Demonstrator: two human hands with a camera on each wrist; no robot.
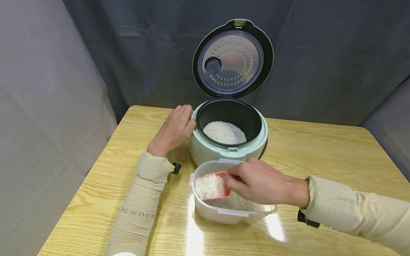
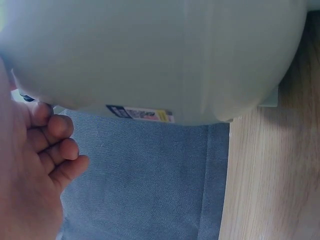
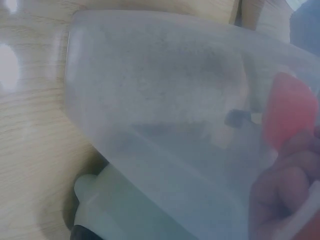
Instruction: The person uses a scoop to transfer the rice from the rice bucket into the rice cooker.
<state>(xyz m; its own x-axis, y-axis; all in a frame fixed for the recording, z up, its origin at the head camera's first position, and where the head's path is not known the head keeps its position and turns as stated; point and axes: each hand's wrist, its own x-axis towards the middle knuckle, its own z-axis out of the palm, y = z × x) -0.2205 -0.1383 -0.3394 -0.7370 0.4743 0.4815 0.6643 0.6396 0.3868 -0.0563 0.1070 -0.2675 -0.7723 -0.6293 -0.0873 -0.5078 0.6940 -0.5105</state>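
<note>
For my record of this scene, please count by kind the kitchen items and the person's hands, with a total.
Rice cooker, lid and pot included: 1
Plastic container: 1
Red scoop: 1
Hands, left hand and right hand: 2
Total: 5

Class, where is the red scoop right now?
In the head view, the right hand holds the red scoop at the left end of the clear tub, which sits in front of the rice cooker.
</note>
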